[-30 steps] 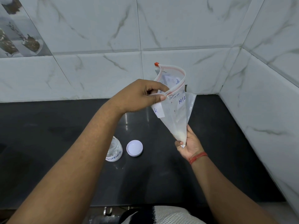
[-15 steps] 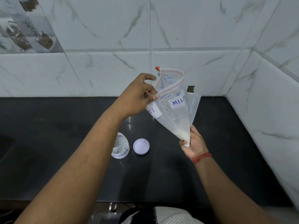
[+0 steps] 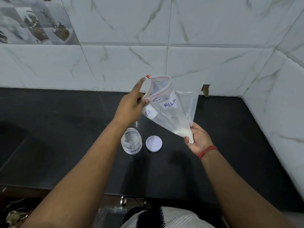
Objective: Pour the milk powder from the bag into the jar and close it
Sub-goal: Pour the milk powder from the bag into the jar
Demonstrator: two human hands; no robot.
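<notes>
Head view: bag (image 3: pixel 171 116) tilted, mouth up-left, corner down-right.

A home kitchen: black stone counter (image 3: pixel 65 137), marble-look wall tiles (image 3: pixel 205 63).

Walls: white marble-look tiles (image 3: pixel 205 30), meeting in the right corner.
Countertop: glossy black stone (image 3: pixel 65 129).
Upper left: patterned tiles (image 3: pixel 32 25).

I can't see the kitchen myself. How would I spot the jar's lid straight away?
Look at the black stone counter below the white marble-tiled wall. Near its middle stands a small clear open jar with a handwritten label. Just to its right lies the round, flat white plastic lid, the only opaque disc lying on the counter, apart from the jar.
</notes>
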